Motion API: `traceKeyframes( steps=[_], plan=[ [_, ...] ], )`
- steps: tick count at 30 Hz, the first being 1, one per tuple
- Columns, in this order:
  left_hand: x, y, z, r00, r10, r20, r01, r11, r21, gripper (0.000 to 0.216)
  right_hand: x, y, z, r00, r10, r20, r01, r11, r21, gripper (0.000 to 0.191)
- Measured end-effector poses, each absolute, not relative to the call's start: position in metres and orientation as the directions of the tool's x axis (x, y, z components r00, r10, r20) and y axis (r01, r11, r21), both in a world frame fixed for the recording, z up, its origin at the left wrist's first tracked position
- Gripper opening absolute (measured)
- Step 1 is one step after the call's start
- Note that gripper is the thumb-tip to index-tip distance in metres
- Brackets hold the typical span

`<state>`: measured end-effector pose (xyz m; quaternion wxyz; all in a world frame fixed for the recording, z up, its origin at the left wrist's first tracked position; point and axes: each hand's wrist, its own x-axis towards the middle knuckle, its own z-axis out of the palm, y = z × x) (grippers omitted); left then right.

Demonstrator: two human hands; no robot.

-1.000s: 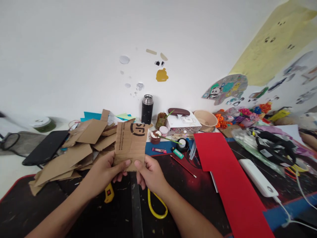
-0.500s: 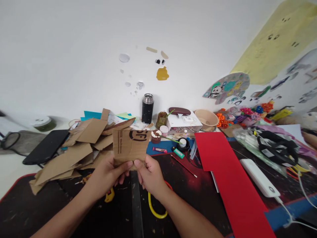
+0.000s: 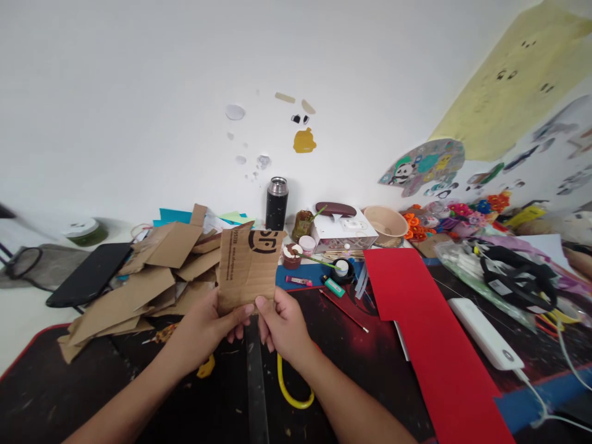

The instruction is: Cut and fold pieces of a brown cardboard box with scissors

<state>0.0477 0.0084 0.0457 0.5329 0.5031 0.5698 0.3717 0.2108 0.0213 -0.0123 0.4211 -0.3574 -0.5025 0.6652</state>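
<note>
A brown piece of cardboard (image 3: 250, 271) with black printing stands upright between my two hands above the dark mat. My left hand (image 3: 217, 317) grips its lower left corner, thumb on the near face. At the lower right, my right hand (image 3: 282, 320) pinches the bottom edge, its thumb close to the other thumb. The fingers behind the cardboard are partly hidden. Below my hands lie a dark ruler (image 3: 257, 388) and a yellow loop handle (image 3: 291, 394), partly covered by my right forearm. A small yellow tool (image 3: 206, 368) shows beside my left wrist.
Cardboard scraps (image 3: 124, 296) are heaped at the left, beside a black tablet-like slab (image 3: 90, 274). A black flask (image 3: 276, 206) and a white box (image 3: 346, 231) stand near the wall. Red card (image 3: 430, 345) and a white power bank (image 3: 485, 333) lie at the right.
The cardboard has tilted up, so more of its printed face shows and its top edge is higher. Both hands keep their hold, with only a slight shift.
</note>
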Motion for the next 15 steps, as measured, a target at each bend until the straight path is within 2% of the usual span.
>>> traceKeyframes(
  steps=[15],
  plan=[
    [0.05,0.008,0.033,0.065,0.976,-0.21,0.125,0.2,0.972,0.051,0.201,0.018,-0.018,-0.332,0.943,-0.025,-0.255,-0.115,-0.96,0.056]
  ],
)
